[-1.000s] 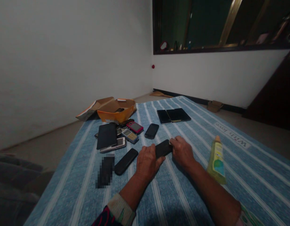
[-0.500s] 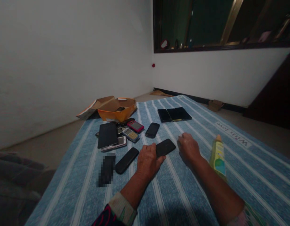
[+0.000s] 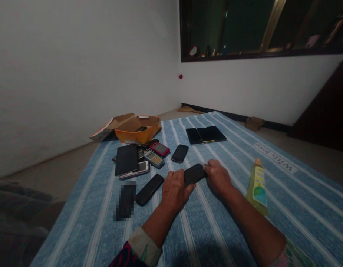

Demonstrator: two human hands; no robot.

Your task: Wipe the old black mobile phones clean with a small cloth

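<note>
My left hand [image 3: 173, 191] grips the left end of a dark mobile phone [image 3: 194, 174], which lies on the striped cloth. At the phone's right end is my right hand [image 3: 217, 176], its fingers closed. A small pale bit shows at those fingertips, too small to name. Just left of my left hand lies another black phone [image 3: 150, 189], and beyond it a pixelated dark object [image 3: 126, 201]. A smaller black phone [image 3: 180, 153] rests farther back, apart from both hands.
A pile of old phones [image 3: 154, 159] and a black tablet-like slab [image 3: 127, 159] lie at left, before an open orange box [image 3: 138, 135]. Dark flat devices [image 3: 206, 135] sit side by side at the back. A yellow-green bottle [image 3: 257, 189] is right of my right forearm.
My right hand has moved left, from just beside the phone to its right end. My left hand keeps its hold on the phone.
</note>
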